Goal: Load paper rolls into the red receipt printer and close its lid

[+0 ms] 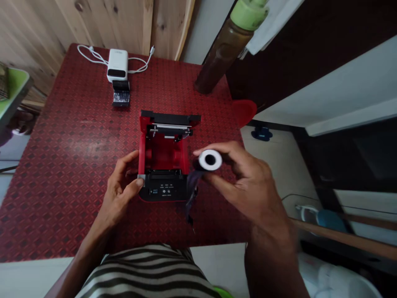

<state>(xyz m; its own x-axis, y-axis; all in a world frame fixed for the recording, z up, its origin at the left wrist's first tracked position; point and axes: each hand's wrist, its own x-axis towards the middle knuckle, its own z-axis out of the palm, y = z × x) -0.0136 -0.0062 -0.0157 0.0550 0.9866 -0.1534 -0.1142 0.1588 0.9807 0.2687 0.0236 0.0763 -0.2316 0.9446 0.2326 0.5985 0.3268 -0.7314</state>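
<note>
A small red and black printer (164,184) sits on the table with its lid (170,120) raised and its red inner bay showing. My left hand (122,186) grips the printer's left side, thumb on the front corner and fingers along the wall. To the right of the bay, my right hand (245,178) holds a paper roll (214,153) between thumb and fingers, just above the table. The roll's white end, with a dark hole, faces up. From it a dark, blurred strip (192,186) hangs down past the printer's front right corner.
The red patterned table (87,140) carries a white power bank (118,62) with cables and a short black-and-silver strip (121,97) in front of it. A tall brown bottle (220,54) with a green cap stands at the back right. Behind is a wooden wall (124,20).
</note>
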